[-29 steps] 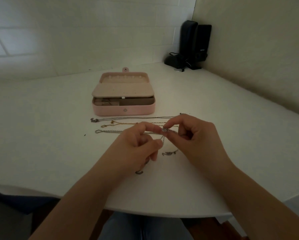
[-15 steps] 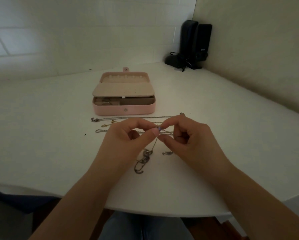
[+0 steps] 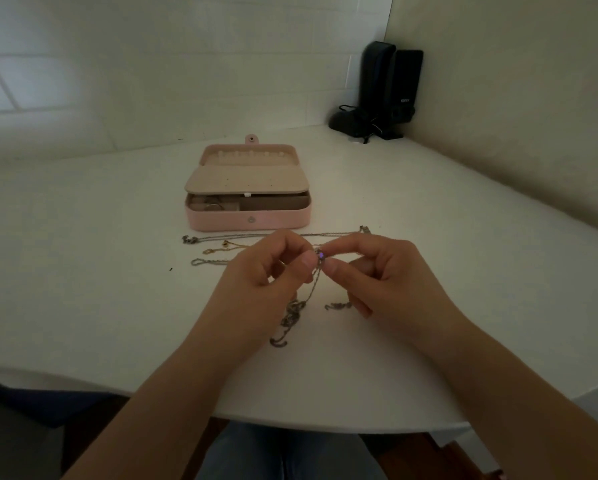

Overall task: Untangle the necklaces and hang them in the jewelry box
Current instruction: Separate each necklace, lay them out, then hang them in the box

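Both hands pinch one silver chain
Left hand [image 3: 266, 271] and right hand [image 3: 384, 271] grip silver chain [image 3: 311, 289] between fingertips; its tail dangles below them; pink jewelry box [image 3: 249, 220] open beyond.

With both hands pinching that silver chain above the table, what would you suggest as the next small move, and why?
Probably lift the pinched point a little and ease the fingers apart. The left hand and right hand meet at one spot on the silver chain, whose lower part lies bunched on the table. The jewelry box stands open, its hooks bare.
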Demonstrator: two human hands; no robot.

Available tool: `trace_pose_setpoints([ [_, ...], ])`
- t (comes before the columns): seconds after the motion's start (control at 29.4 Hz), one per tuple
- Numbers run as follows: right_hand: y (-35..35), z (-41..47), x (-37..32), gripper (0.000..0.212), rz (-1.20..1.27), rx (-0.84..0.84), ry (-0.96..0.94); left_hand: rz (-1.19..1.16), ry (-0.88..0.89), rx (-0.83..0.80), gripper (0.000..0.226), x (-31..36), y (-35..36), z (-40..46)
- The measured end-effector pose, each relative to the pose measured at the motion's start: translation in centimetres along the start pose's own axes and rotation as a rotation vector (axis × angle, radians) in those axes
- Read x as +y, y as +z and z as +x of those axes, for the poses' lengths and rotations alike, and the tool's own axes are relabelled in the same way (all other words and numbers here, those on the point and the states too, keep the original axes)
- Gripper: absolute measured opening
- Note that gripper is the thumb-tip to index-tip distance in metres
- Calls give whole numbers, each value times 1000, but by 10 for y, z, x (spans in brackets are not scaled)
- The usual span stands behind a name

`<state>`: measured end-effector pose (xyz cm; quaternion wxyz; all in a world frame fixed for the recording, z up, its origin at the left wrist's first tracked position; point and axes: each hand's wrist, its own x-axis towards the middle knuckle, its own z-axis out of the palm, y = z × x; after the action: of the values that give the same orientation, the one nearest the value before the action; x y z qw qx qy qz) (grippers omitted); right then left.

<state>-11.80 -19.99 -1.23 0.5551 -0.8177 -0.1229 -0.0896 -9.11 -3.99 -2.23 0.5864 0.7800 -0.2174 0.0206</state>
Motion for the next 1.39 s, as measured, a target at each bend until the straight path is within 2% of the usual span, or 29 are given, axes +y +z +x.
trace_pose_setpoints([
  [0.14,0,1,2,18,39,16,37,-16,19,-28,14,2,0,0],
  [0.41,3,0,6,20,-84,29,12,-31,-22,-20,13,6,2,-3],
  [0.68,-2,0,2,12,270,-91,41,-49,-20,57,13,9,1,-5],
  [0.78,-4,2,2,14,353,-34,106,-87,-19,105,13,10,-1,-4],
  [0.88,-5,4,2,12,306,46,188,-144,-29,122,14,10,-3,-4],
  [1.02,-3,3,-1,10,238,-1,164,-114,-16,118,21,10,-2,-4],
  [1.19,-1,1,0,5,235,-71,71,-110,15,110,17,13,-2,-4],
  [1.39,-2,2,1,15,258,-70,87,-85,32,124,17,9,-2,-4],
])
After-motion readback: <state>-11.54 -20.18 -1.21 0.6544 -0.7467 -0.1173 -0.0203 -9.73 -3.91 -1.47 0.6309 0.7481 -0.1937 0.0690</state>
